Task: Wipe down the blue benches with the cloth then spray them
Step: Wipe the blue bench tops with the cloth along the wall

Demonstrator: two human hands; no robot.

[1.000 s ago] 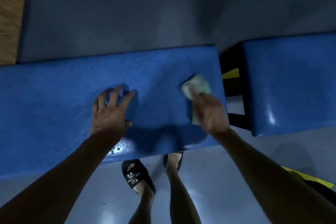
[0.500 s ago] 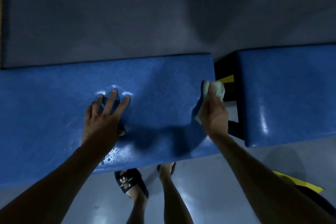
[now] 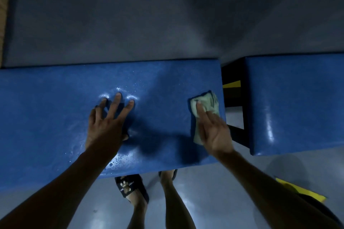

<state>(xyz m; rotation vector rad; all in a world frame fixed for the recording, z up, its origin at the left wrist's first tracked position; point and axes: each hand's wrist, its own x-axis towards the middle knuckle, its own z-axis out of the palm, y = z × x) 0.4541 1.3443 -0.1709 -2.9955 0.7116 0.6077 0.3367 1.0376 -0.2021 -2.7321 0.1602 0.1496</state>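
Blue and shiny, the near bench (image 3: 167,83) has little wet drops on it, and I see my right hand (image 3: 214,132) pressing the pale cloth (image 3: 205,102) flat with straight fingers near its right end, while my left hand (image 3: 106,122) rests spread out on the seat, holding nothing. I think the wiping is only partly done, because the second bench (image 3: 297,102) on the right looks untouched and I see no spray bottle. The cloth's long side runs from me toward the wall, and the bench runs left to right.
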